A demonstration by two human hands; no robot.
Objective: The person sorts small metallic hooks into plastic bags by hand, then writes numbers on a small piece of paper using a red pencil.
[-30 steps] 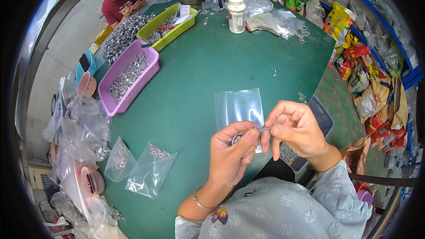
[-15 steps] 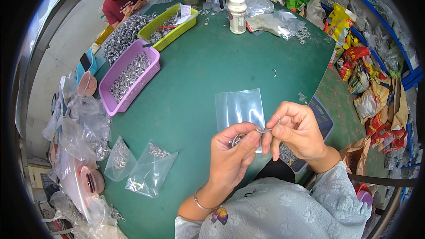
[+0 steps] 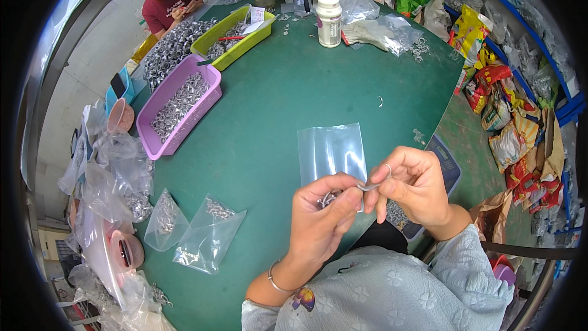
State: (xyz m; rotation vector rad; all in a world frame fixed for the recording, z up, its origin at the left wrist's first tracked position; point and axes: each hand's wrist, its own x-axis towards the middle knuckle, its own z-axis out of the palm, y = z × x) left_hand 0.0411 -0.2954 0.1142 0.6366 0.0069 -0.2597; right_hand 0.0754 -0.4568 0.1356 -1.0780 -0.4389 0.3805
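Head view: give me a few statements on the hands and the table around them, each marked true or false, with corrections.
1. The left hand holds small metal pieces. True.
2. A white bottle stands upright on the green table. True.
3. The right hand lies flat on the table. False: it is raised, pinching a curved metal piece.
4. The purple basket is right of both hands. False: it is left of them.

the right hand sits a little lower and farther to the right than a second ago, and the left hand is slightly lower too. the curved metal piece pinched between them lies lower as well, and more of its bend now shows in the gap.
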